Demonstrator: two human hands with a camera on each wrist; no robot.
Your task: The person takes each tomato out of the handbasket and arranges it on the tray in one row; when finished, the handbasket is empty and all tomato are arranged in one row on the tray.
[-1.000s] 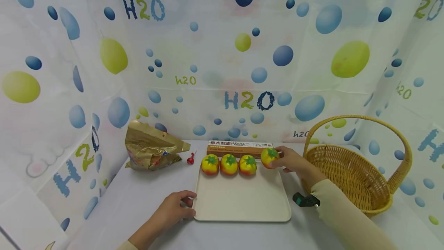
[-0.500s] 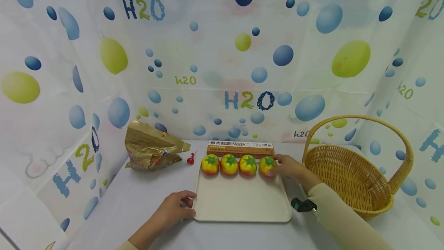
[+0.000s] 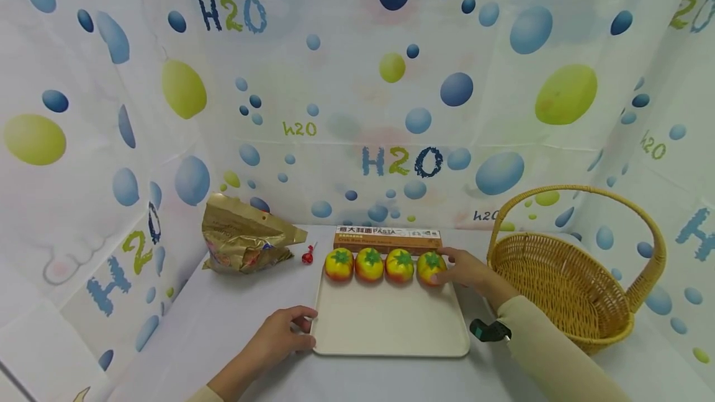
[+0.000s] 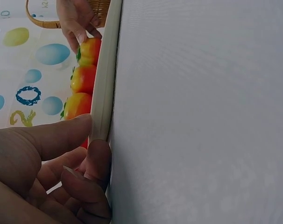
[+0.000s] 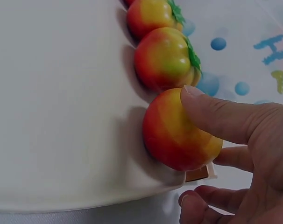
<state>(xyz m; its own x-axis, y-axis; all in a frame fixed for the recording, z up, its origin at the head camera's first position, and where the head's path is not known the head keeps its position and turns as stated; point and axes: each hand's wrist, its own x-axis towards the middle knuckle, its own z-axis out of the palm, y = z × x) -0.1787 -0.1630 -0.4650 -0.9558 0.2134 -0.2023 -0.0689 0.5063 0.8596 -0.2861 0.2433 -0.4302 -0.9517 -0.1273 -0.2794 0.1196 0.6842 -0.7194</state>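
Observation:
A row of several yellow-and-red toy tomatoes with green leafy tops lines the far side of a cream tray point(image 3: 391, 324). At the row's right end, my right hand point(image 3: 468, 270) holds the last toy tomato point(image 3: 429, 268). The right wrist view shows the thumb point(image 5: 216, 112) on top of that tomato point(image 5: 172, 135), an index finger behind it and the other fingers curled beside it. The tomato sits low at the tray's corner, next to its neighbour point(image 5: 162, 58). My left hand point(image 3: 282, 335) pinches the tray's left rim point(image 4: 104, 79) between thumb and fingers.
Behind the tray lies a pasta box point(image 3: 385, 242). A wicker basket point(image 3: 553, 284) with a tall handle stands to the right, close to my right forearm. Left of the tray are a crumpled gold candy bag point(image 3: 240, 237) and a red-wrapped lollipop point(image 3: 307, 257).
My right hand has lowered the rightmost tomato toward me, into line with the others, and still holds it. The left hand stays at the tray's rim.

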